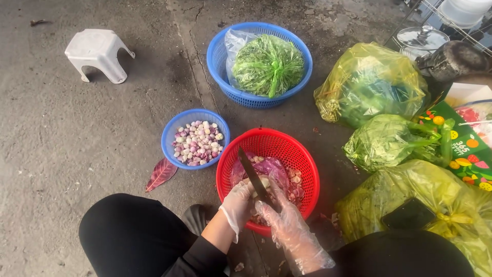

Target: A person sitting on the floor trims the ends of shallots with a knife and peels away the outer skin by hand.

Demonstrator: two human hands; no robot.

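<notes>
Both my hands wear clear plastic gloves over a red plastic basket (302,161) on the ground. My right hand (289,225) grips a dark knife (252,174), its blade pointing up and left. My left hand (237,202) holds a small pale shallot (263,182) against the blade. Purple peels and more shallots lie in the red basket. To its left, a small blue basket (171,134) holds several peeled purple-and-white shallots.
A larger blue basket (218,56) with bagged green herbs stands behind. Yellow bags of greens (369,84) crowd the right side, with a dark phone (408,214) on one. A white stool (97,54) sits far left, a red leaf (161,174) near my knee.
</notes>
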